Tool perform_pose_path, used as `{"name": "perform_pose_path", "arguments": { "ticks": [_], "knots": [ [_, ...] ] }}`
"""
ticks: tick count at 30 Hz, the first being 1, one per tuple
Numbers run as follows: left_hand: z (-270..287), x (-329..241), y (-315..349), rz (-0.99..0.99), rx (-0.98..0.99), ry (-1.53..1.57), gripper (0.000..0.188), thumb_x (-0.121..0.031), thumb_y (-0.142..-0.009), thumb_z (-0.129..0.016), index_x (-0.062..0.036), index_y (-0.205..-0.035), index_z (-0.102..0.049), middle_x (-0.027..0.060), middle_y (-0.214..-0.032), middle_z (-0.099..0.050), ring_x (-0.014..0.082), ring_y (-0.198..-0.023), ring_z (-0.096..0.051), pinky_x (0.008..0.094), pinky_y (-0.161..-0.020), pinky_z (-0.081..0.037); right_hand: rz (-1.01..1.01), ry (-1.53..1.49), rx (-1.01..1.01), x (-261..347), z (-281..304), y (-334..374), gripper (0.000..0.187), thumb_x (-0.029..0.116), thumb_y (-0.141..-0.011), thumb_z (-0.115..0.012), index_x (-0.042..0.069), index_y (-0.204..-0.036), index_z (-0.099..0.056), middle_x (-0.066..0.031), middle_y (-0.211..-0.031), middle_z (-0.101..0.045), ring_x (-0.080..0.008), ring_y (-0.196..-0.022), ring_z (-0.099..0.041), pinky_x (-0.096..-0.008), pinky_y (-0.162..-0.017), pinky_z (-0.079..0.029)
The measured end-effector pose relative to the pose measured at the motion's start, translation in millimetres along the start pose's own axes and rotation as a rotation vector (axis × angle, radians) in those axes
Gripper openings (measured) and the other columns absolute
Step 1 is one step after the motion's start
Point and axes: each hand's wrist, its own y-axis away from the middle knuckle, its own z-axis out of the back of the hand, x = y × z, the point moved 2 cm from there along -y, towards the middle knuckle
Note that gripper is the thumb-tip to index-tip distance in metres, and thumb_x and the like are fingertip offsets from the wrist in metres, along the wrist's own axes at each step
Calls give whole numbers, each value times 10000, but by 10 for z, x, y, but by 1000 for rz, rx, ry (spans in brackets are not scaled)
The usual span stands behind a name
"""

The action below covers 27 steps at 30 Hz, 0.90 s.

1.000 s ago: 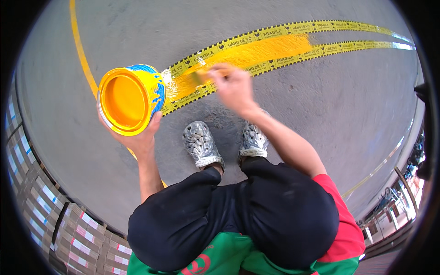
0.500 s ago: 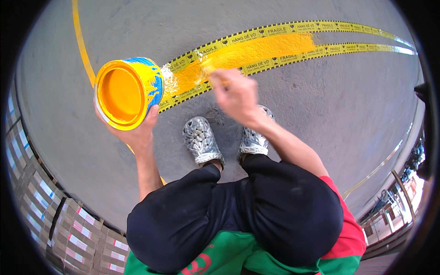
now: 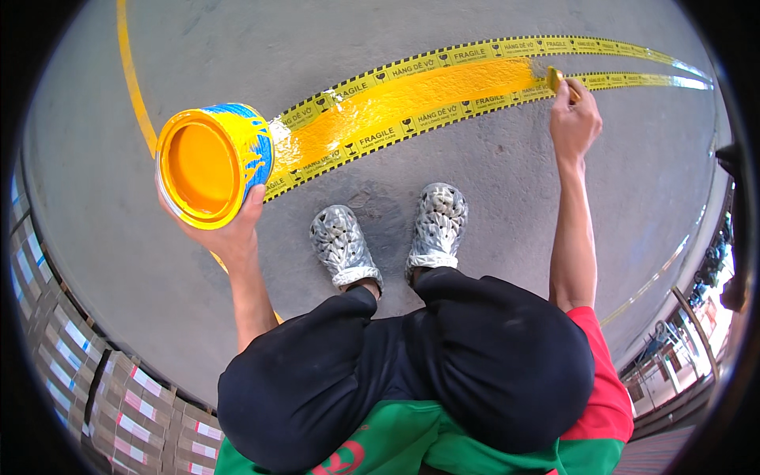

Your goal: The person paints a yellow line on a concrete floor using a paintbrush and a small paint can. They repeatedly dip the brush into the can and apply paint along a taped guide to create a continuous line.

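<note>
My left hand (image 3: 226,236) grips an open paint can (image 3: 255,142) from below, tilted so that the yellow paint inside shows. Yellow drips run over the can's blue side. My right hand (image 3: 576,123) is closed round a paintbrush (image 3: 555,77) with a yellow-coated head, at the right end of a wet yellow stripe (image 3: 419,96). The stripe lies on the floor between two strips of yellow printed tape, an upper tape strip (image 3: 471,53) and a lower tape strip (image 3: 431,117). Paint overlaps the tape near the can.
Grey concrete floor (image 3: 491,214) surrounds the tape, with an older yellow line (image 3: 134,79) at the left. My patterned clogs (image 3: 438,222) stand just below the stripe. Stacked cartons (image 3: 131,404) line the lower left. Metal frames (image 3: 665,368) stand at the lower right.
My right hand has carried the brush from the stripe's left part to its right end, with the arm stretched out. The can in my left hand has shifted slightly left.
</note>
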Motion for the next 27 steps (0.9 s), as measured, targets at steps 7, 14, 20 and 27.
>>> {"name": "perform_pose_path", "arguments": {
  "ticks": [7, 14, 20, 27],
  "knots": [
    [27, -8, 12, -12, 3, -4, 1118, -254, -601, -944, -46, -1506, -321, 124, -1471, -450, 278, -1392, -447, 444, -1195, -342, 349, -394, 422, 1869, -362, 1057, 247, 77, -918, -659, 80, -1165, -681, -92, -773, -680, -187, -645, -648, -305, -487, -516],
    [34, -39, -8, -70, 1, -66, 1128, -274, -602, -951, -40, -1506, -320, 126, -1458, -458, 274, -1376, -462, 433, -1188, -350, -205, -1058, 621, 2285, -404, 1063, 162, 166, -948, -713, 51, -1045, -773, -79, -830, -754, -103, -605, -600, -253, -526, -478],
    [19, -34, -49, -58, 5, 10, 1149, -280, -605, -963, -19, -1511, -306, 128, -1461, -455, 269, -1374, -459, 430, -1175, -349, -49, -263, 128, 465, -55, 196, 135, 172, -978, -693, 70, -1004, -777, -27, -765, -737, -61, -558, -596, -225, -456, -439],
    [61, -36, -69, -82, 10, 35, 1132, -256, -608, -954, -33, -1505, -301, 128, -1442, -464, 268, -1358, -475, 425, -1166, -377, 404, 11, 291, 1505, -364, 799, 225, 92, -911, -657, 107, -1134, -686, -49, -773, -674, -142, -643, -640, -285, -459, -517]
  ]
}}
